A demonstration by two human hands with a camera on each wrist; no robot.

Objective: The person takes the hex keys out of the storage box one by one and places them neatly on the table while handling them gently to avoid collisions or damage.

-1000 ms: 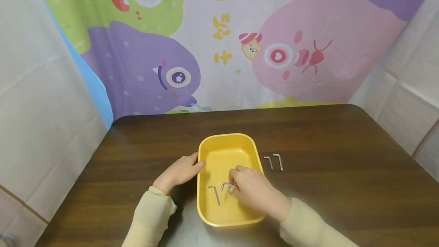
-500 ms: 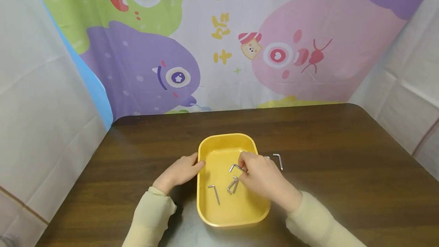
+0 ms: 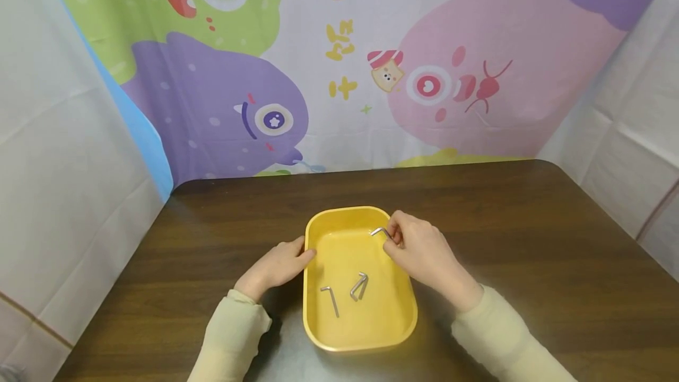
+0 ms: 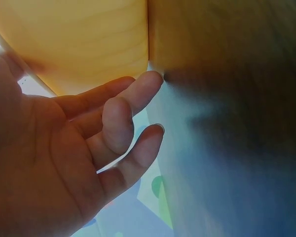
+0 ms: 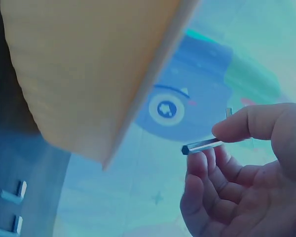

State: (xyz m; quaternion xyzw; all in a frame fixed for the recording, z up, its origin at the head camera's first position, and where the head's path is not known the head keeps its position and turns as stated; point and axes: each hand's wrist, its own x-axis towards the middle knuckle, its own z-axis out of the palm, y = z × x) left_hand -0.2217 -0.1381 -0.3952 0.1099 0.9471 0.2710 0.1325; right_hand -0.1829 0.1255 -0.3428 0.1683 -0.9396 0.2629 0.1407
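Observation:
Between thumb and fingers, the right hand (image 3: 427, 249) pinches an L-shaped metal key (image 3: 381, 231) over the yellow tray's (image 3: 361, 346) back right rim. The right wrist view shows the key (image 5: 202, 146) in the fingertips of the right hand (image 5: 246, 173), above rim height. At the tray's left wall, the left hand (image 3: 276, 267) has its thumb over the rim; in the left wrist view the bent fingers of the left hand (image 4: 89, 143) lie along the outer wall. Inside the tray are a single key (image 3: 332, 301) and two overlapping keys (image 3: 359, 286).
Two more L-shaped keys (image 5: 12, 192) lie on the dark wooden table (image 3: 504, 223) beside the tray, hidden behind the right hand in the head view. A cartoon-patterned cloth (image 3: 339, 134) hangs at the table's back edge, with pale covering on both sides.
From low in the tray, the right hand has lifted one key and moved back and right to the rim, now covering the keys on the table. The left hand has stayed put.

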